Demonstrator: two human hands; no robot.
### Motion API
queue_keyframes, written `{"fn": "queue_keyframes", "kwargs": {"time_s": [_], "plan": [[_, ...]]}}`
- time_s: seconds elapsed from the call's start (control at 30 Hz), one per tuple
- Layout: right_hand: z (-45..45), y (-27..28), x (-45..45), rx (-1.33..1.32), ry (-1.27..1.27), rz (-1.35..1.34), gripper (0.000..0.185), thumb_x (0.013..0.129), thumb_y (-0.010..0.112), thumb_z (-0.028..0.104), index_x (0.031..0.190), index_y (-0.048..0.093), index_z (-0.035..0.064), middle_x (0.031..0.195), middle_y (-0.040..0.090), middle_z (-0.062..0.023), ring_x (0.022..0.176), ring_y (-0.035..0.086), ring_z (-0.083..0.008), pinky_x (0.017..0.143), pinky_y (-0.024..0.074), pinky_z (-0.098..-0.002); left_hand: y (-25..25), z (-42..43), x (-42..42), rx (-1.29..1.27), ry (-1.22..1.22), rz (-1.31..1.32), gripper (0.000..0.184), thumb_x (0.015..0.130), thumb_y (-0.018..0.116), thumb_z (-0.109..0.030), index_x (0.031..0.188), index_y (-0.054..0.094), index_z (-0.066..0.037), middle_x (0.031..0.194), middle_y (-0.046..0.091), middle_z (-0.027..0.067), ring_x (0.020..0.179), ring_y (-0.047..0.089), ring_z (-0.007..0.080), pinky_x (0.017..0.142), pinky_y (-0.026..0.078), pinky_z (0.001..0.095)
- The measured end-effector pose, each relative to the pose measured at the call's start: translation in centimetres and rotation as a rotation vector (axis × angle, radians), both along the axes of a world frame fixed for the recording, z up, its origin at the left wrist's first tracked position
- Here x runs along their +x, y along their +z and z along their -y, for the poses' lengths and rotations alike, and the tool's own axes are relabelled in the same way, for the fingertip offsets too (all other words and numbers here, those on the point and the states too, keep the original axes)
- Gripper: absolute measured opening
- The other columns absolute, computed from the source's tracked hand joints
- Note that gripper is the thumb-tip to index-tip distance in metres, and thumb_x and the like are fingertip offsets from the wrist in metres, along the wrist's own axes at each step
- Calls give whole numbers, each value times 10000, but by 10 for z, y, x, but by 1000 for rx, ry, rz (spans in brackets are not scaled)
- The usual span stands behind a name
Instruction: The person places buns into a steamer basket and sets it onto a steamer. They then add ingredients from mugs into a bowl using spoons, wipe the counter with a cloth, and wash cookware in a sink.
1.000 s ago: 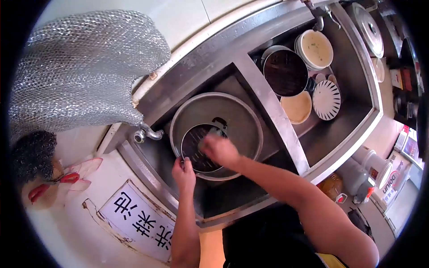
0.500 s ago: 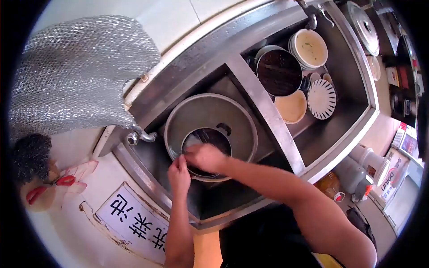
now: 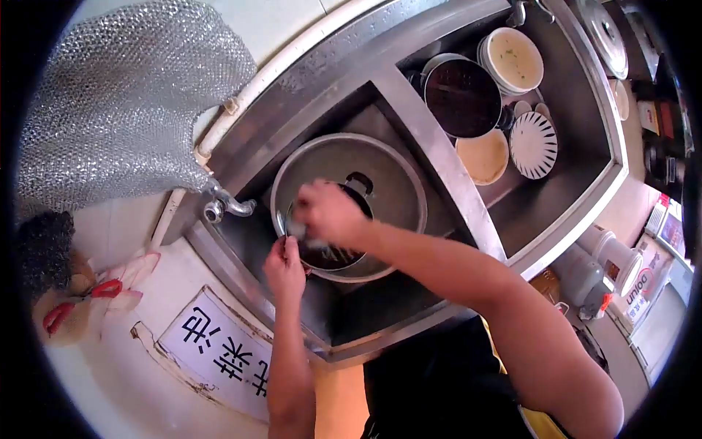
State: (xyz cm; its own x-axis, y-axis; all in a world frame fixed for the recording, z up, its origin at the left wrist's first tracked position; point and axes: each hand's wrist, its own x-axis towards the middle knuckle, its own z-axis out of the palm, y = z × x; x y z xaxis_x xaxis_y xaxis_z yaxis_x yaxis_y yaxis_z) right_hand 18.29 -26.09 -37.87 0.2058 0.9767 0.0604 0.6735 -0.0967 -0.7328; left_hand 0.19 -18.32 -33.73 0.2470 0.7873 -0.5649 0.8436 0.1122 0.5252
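Observation:
A dark pot [image 3: 333, 257] with black side handles sits tilted inside a wide metal basin [image 3: 401, 164] in the left sink compartment. My left hand [image 3: 285, 265] is closed on the pot's near-left rim, thumb and fingers pinching the edge. Over the pot's opening is my right hand [image 3: 327, 211], blurred by motion, with its fingers curled. Something greyish shows under those fingers, but its kind is too smeared to tell.
The right sink compartment holds another dark pot [image 3: 462, 99], stacked white bowls [image 3: 516, 58], a yellowish bowl [image 3: 482, 156] and a striped dish [image 3: 533, 145]. A faucet [image 3: 230, 207] juts over the left compartment's edge. Silvery mesh material [image 3: 131, 110] hangs at the left.
My right hand has moved up and slightly left across the pot. The pot has turned and tilted, its far handle now higher. My left hand stays at the rim.

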Motion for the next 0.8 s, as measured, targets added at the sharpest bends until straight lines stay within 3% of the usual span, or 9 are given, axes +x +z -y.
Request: {"fn": "queue_keyframes", "kwargs": {"time_s": [0.03, 0.13, 0.2, 0.3, 0.4, 0.5, 0.63, 0.7, 0.8], "plan": [[0, -8, 7, -1, -84, 21, 253, 761, 733, 208, 999, 746, 122, 1080, 615, -95, 1007, 655, -309, 860, 557, -406, 4, 0, 1, -51, 5, 35, 384, 1014, 610, -315, 1106, 672, 53, 759, 675, 71, 605, 635, 153, 487, 528, 345], [26, -17, 0, -110, -196, 39, 267, 771, 714, 184, 1031, 740, 129, 1070, 634, -102, 1004, 670, -307, 856, 569, -418, 23, 1, 18, 130, -84, 48, 374, 1021, 603, -313, 1096, 671, 47, 746, 654, 58, 594, 619, 133, 463, 514, 319], [49, -6, -19, -350, 94, -76, 253, 780, 682, 133, 1027, 738, 114, 1045, 670, -125, 997, 690, -328, 851, 582, -436, 17, -6, 16, 110, -13, 54, 370, 1022, 604, -312, 1097, 672, 43, 754, 656, 55, 593, 614, 128, 465, 516, 312], [25, 6, -38, -5, 28, -319, 303, 777, 661, 91, 1076, 710, 80, 1058, 690, -153, 975, 700, -349, 843, 591, -449, 10, -1, 16, 5, 56, 68, 355, 1021, 612, -306, 1094, 675, 35, 762, 658, 45, 588, 604, 121, 470, 519, 302], [1, -12, -1, -170, -193, -194, 301, 794, 675, 129, 1092, 709, 102, 1010, 668, -118, 973, 690, -326, 845, 583, -429, 9, 1, 6, -129, 84, 89, 364, 1017, 621, -317, 1086, 677, 35, 772, 666, 50, 586, 609, 136, 478, 524, 298], [29, -10, 4, -107, -236, 178, 315, 812, 668, 152, 1123, 704, 121, 1020, 646, -92, 940, 677, -297, 836, 577, -403, 3, -2, -1, 147, -131, 50, 386, 1017, 614, -341, 1066, 680, 36, 771, 663, 65, 583, 614, 153, 474, 514, 303], [51, -5, -18, 15, -108, 135, 336, 758, 716, 171, 1094, 703, 162, 1092, 614, -63, 977, 651, -289, 847, 564, -379, 1, -8, 3, 99, -5, 73, 386, 1016, 616, -348, 1039, 684, 31, 754, 659, 68, 584, 614, 154, 456, 495, 311], [39, -4, -26, 225, 80, 0, 244, 841, 637, 166, 1081, 666, 132, 996, 641, -79, 884, 676, -293, 760, 581, -383, 11, -9, 9, -52, 32, 45, 391, 1018, 616, -356, 1029, 684, 29, 749, 667, 74, 592, 623, 151, 447, 498, 305], [15, -22, -22, 195, 130, -66, 184, 857, 618, 167, 1035, 609, 120, 951, 656, -87, 789, 696, -312, 651, 581, -405, 14, 0, 10, -198, 81, 84, 404, 1019, 617, -367, 1029, 686, 30, 743, 663, 76, 576, 607, 146, 449, 499, 304]]}}
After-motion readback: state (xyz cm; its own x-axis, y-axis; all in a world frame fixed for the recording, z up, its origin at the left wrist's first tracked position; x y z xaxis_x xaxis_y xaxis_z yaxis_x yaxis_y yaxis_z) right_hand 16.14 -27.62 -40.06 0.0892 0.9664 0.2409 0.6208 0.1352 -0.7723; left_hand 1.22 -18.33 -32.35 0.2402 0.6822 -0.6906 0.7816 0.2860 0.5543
